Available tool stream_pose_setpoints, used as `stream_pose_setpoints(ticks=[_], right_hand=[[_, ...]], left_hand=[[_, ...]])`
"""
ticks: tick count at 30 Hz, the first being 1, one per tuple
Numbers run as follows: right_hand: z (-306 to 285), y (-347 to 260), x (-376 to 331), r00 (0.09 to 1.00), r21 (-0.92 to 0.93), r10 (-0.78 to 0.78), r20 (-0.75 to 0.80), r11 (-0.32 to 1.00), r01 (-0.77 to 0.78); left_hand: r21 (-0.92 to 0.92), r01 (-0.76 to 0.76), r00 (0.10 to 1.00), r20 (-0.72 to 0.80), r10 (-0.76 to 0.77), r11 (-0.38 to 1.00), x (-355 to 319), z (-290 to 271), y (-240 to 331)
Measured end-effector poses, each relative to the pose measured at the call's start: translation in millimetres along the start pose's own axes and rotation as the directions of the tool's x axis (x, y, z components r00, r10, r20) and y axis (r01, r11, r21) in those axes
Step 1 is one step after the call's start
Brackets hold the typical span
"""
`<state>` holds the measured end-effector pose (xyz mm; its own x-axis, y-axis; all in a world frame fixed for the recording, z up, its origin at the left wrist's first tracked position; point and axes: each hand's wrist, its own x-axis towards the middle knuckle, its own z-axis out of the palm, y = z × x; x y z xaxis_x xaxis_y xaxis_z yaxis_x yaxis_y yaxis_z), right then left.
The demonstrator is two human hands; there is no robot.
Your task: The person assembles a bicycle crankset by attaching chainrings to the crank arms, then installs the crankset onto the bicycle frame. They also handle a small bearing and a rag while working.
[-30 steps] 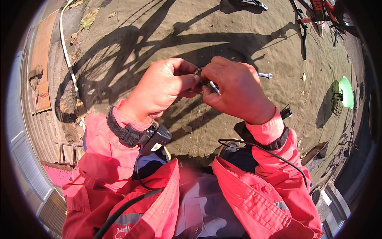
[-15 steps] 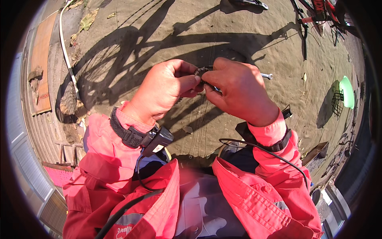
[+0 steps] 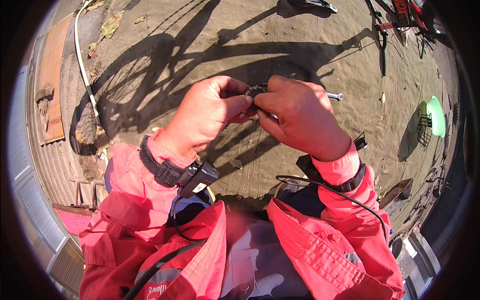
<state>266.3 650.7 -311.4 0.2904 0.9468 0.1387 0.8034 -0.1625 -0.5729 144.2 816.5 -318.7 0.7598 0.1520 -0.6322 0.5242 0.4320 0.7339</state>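
Observation:
My left hand [image 3: 215, 110] is closed in a pinch, thumb against fingers, on a small dark, dirty part [image 3: 255, 91]. My right hand [image 3: 300, 110] meets it from the other side, thumb and forefinger pressed together at the same part. The fingers hide most of it, so its exact kind cannot be made out. Beyond the right hand's knuckles the end of a silver wrench [image 3: 336, 96] sticks out; whether it is gripped or lies behind the hand cannot be told. A bit of shiny metal [image 3: 274, 116] shows under the right thumb.
A red bicycle [image 3: 402, 17] stands at the far right, and a bicycle's shadow crosses the brown ground sheet [image 3: 345, 125]. Right lies a green bowl-like thing [image 3: 436, 116] beside a black wire basket [image 3: 424, 122]. At left are a pale hose [image 3: 80, 55] and a wooden board [image 3: 52, 90].
My right hand has come down slightly, and its thumb sits lower and more tucked in. My left hand holds nearly the same place.

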Motion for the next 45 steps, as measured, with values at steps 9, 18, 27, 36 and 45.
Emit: stream_pose_setpoints(ticks=[9,18,27,36,45], right_hand=[[-0.2,-1.7,-1.8,1.0,-0.019,-0.002,0.003,1.0,0.003],[-10.6,-11.3,-2.0,0.997,0.043,0.074,0.008,0.996,-0.074],[-25.4,7.0,-6.9,0.97,0.289,0.178,-0.164,0.949,-0.125],[65.1,89.6,-12.8,0.803,0.306,0.594,0.04,0.758,-0.576],[225.0,105.3,-33.8,0.435,0.474,0.742,0.509,0.18,-0.862]], left_hand=[[0.006,-0.004,1.0,0.005,0.004,1.0,-2.6,0.4,0.2],[-0.076,-0.008,1.0,-0.002,0.008,0.997,-6.9,-2.7,1.5],[-0.039,-0.063,0.997,-0.053,0.061,0.997,-12.2,-6.8,5.9],[-0.084,-0.162,0.983,-0.104,0.153,0.983,-24.2,-37.1,20.6],[-0.094,-0.196,0.971,-0.159,0.18,0.976,-38.8,-70.8,24.3]])
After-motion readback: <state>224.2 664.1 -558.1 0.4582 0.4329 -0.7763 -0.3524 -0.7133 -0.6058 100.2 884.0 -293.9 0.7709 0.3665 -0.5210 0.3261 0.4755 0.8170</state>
